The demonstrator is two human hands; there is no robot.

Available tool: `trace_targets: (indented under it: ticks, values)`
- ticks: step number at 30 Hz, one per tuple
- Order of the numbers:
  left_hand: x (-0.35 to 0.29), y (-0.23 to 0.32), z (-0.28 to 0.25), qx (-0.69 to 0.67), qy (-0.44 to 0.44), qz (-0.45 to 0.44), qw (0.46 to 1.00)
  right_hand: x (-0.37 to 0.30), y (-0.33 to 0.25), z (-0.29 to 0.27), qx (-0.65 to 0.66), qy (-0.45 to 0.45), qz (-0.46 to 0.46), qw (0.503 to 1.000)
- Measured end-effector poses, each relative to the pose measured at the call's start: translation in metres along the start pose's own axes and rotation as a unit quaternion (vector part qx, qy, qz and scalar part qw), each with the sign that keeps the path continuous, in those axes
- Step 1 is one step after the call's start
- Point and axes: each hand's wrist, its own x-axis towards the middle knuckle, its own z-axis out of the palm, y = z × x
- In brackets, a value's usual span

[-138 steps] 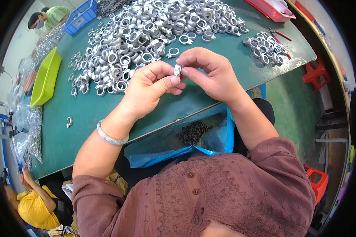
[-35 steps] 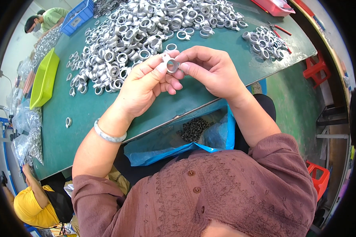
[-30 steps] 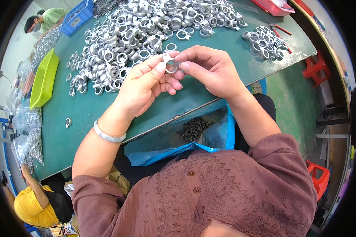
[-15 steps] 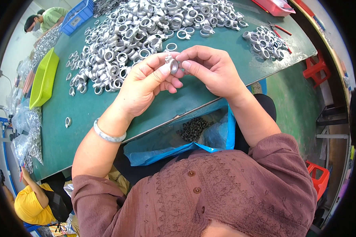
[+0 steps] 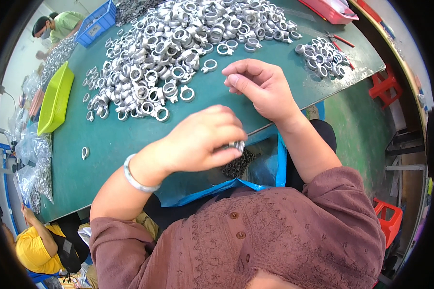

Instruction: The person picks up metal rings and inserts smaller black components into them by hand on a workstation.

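Observation:
My left hand (image 5: 205, 139) is closed on a small silver ring clamp (image 5: 237, 144), held over the near edge of the table; the fingers cover most of it. Below it, an open blue plastic bag (image 5: 236, 183) on my lap contains many small dark rings (image 5: 236, 167). My right hand (image 5: 263, 89) hovers above the table edge, its fingers curled and thumb close to the fingertips; whatever may be between them is hidden. Beyond both hands spreads a large heap of silver ring clamps (image 5: 178, 36), with one loose clamp (image 5: 210, 65) beside my right fingertips.
The green table (image 5: 125, 144) carries a smaller clamp pile (image 5: 323, 57), red-handled pliers (image 5: 342, 41), a pink tray (image 5: 333, 10), a lime basket (image 5: 56, 98) and a blue crate (image 5: 95, 25). A single clamp (image 5: 85, 152) lies left. Red stools (image 5: 386, 219) stand right; two people work left.
My hands have parted. The left one has come down toward me, carrying the ring clamp over the blue bag, while the right stays near its former place.

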Motion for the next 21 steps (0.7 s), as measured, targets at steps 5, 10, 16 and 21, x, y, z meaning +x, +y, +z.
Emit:
trace_targets:
  ticks: [5, 10, 16, 21]
  values:
    - [0.003, 0.012, 0.004, 0.059, -0.048, 0.032, 0.997, 0.0, -0.002, -0.001, -0.008, -0.014, 0.023, 1.0]
    - [0.002, 0.012, 0.005, 0.11, -0.033, 0.039, 0.993, -0.001, 0.002, 0.001, -0.023, -0.022, 0.028, 0.999]
    - [-0.01, -0.026, -0.02, 0.27, 0.247, -0.175, 0.914, -0.001, 0.003, 0.001, -0.057, -0.026, 0.02, 0.998]
    - [-0.02, -0.033, -0.039, 0.254, 0.148, -0.278, 0.914, -0.001, 0.004, 0.003, -0.065, -0.032, 0.012, 0.997]
